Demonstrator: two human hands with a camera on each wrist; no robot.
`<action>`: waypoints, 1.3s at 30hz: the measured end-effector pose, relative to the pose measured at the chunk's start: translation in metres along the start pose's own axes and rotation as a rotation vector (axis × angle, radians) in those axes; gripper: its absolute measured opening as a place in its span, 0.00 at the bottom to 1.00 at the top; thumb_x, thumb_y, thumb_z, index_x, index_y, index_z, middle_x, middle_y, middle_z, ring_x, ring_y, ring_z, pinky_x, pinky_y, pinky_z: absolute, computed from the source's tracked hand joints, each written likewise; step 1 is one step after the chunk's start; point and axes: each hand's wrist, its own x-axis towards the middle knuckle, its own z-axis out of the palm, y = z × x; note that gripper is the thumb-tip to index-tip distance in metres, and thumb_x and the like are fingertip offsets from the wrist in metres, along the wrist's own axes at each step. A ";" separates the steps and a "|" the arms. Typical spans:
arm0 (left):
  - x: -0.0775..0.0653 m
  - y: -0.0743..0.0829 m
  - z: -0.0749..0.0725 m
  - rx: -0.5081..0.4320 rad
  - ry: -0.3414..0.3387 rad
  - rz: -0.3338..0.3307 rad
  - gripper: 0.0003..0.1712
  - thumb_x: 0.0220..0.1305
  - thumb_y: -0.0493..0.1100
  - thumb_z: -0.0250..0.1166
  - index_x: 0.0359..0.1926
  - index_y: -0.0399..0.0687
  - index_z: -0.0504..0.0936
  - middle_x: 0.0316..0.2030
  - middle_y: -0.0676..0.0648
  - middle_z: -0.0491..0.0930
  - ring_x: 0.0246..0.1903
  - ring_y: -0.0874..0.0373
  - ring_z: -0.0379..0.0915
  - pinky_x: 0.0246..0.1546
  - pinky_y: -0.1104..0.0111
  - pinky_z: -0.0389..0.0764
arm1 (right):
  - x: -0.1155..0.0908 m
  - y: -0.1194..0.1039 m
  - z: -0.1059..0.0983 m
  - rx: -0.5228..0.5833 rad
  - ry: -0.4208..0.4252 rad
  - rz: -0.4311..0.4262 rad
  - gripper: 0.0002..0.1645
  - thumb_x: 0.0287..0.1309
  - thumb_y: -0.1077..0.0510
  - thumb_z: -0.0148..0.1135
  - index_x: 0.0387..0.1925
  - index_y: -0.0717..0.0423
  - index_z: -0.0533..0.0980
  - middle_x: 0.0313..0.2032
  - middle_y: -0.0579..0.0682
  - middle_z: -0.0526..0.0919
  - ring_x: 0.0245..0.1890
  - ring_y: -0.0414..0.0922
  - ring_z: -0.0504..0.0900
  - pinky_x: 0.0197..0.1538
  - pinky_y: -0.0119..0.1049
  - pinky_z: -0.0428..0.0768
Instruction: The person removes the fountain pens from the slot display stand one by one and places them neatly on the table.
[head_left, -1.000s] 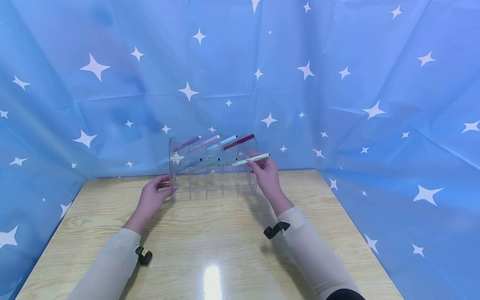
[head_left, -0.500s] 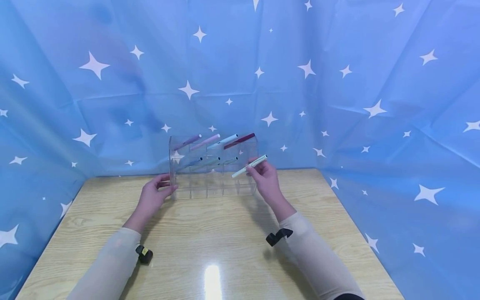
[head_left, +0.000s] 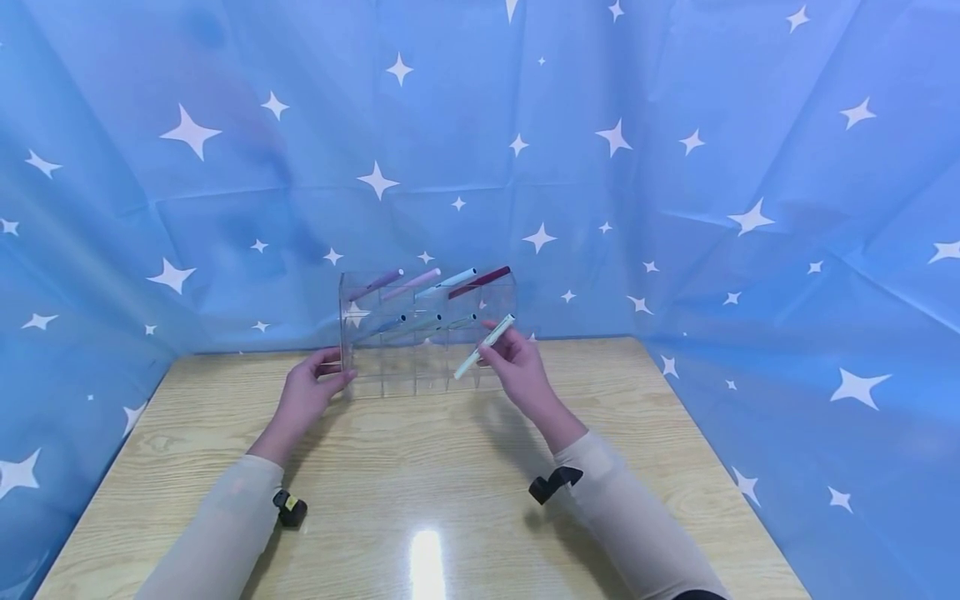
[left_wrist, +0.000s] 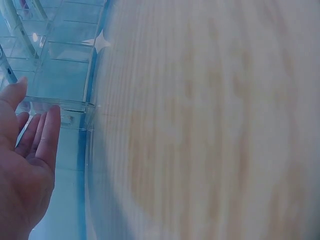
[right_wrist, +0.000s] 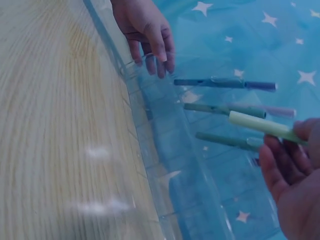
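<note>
We see the right hand (head_left: pixel 522 373) pinching a slim, pale mint-green plastic pen (head_left: pixel 491 339) mid-barrel, likely for control, near mid-frame before a clear plastic compartmented rack (head_left: pixel 397 385), whose left end the loosely extended left hand (head_left: pixel 302 396) touches, probably to steady it.

Pale green pen (head_left: pixel 485 347): no lettering could be read
Racked pens (head_left: pixel 478 283): brands, if printed, were too small to read
Clear rack (head_left: pixel 397 385): no label or number was legible
Black wrist device (head_left: pixel 291 508): its yellow patch was too small to read
Starry backdrop (head_left: pixel 720 292): no words could be read
</note>
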 end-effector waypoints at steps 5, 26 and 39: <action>0.000 0.000 0.000 0.002 0.006 0.000 0.32 0.77 0.45 0.74 0.75 0.39 0.77 0.65 0.33 0.81 0.67 0.36 0.77 0.47 0.76 0.87 | -0.006 0.000 0.006 -0.014 -0.065 0.005 0.28 0.79 0.66 0.65 0.75 0.60 0.76 0.45 0.61 0.87 0.45 0.46 0.90 0.57 0.45 0.92; -0.001 0.001 0.000 -0.025 -0.011 -0.016 0.35 0.78 0.49 0.74 0.76 0.39 0.75 0.67 0.32 0.80 0.68 0.36 0.77 0.55 0.63 0.91 | -0.016 0.002 0.030 0.036 -0.201 -0.006 0.55 0.70 0.70 0.73 0.88 0.42 0.58 0.49 0.60 0.79 0.39 0.45 0.86 0.42 0.47 0.95; -0.001 0.000 0.000 -0.030 -0.007 -0.022 0.35 0.77 0.48 0.74 0.77 0.39 0.75 0.66 0.32 0.81 0.66 0.37 0.78 0.55 0.63 0.91 | -0.014 0.007 0.029 0.004 -0.187 -0.012 0.53 0.69 0.69 0.75 0.87 0.47 0.60 0.46 0.58 0.77 0.37 0.44 0.84 0.40 0.45 0.94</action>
